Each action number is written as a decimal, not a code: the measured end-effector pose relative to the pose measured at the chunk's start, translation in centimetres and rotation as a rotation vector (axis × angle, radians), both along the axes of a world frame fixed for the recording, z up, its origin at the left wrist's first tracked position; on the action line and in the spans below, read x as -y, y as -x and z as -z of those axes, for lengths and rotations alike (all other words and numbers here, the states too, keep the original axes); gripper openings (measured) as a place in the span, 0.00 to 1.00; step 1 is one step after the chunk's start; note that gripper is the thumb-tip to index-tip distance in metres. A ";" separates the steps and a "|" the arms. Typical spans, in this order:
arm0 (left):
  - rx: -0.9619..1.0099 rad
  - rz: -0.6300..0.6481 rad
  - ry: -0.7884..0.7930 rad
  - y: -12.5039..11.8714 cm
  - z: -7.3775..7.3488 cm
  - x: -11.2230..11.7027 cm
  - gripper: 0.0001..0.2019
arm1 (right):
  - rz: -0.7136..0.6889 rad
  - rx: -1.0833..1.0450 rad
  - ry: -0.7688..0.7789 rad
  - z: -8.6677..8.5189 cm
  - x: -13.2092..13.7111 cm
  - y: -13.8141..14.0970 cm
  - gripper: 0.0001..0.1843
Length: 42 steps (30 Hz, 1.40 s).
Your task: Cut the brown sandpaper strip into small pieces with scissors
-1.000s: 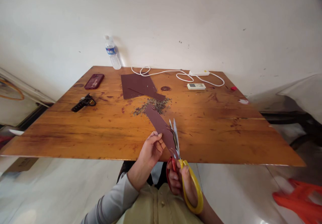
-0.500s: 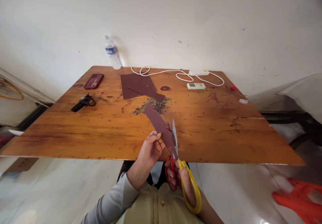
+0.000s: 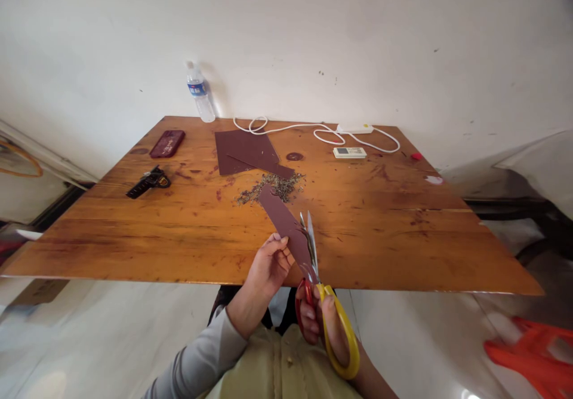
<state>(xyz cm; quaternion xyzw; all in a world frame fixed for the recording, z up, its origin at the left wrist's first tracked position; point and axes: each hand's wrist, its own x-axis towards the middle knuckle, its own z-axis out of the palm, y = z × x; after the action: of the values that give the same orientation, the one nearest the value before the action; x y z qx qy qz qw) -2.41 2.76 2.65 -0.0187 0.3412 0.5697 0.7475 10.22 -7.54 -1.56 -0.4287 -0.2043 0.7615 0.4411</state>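
My left hand (image 3: pixel 271 263) pinches a dark reddish-brown strip of sandpaper or stiff paper (image 3: pixel 280 215) by its edge, above the table's front edge. My right hand (image 3: pixel 329 321) is wrapped round the handles, one yellow and one red, of a pair of scissors (image 3: pixel 312 246). The scissor blades point away from me along the strip's right edge, a small gap between their tips. That edge is ragged, with thin curled slivers at it. Beyond the strip's far end lies a heap of small clippings (image 3: pixel 282 187). Behind the heap rest larger brown sheets (image 3: pixel 244 148), one narrow piece on top.
On the wooden table (image 3: pixel 380 238) stand a water bottle (image 3: pixel 197 94) at the back and a dark red phone (image 3: pixel 167 144) at left. A black holder-like object (image 3: pixel 149 182) lies nearer. A white power strip with cord (image 3: pixel 355 129) and a remote (image 3: pixel 350 153) lie at back right.
The scissor blades have drawn closer together along the strip's edge. Both hands keep nearly the same place.
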 end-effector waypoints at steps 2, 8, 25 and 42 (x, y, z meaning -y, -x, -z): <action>-0.001 0.013 -0.016 0.0 -0.2 0.0 0.16 | 0.016 -0.012 0.056 -0.2 0.2 0.0 0.39; 0.006 0.033 -0.009 0.1 -0.3 -0.2 0.16 | -0.008 0.030 0.080 -1.1 0.0 0.1 0.45; -0.018 0.047 -0.007 0.4 0.0 -0.3 0.15 | 0.020 0.097 -0.160 0.4 -0.3 0.1 0.41; -0.004 0.020 -0.018 0.1 -0.6 0.0 0.17 | -0.030 0.030 -0.006 -0.3 -0.4 0.1 0.44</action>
<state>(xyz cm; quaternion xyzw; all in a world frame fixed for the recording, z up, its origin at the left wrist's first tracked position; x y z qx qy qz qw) -2.48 2.79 3.20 -0.0075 0.3377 0.5652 0.7527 10.09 -7.12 -1.23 -0.4357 -0.2197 0.7609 0.4277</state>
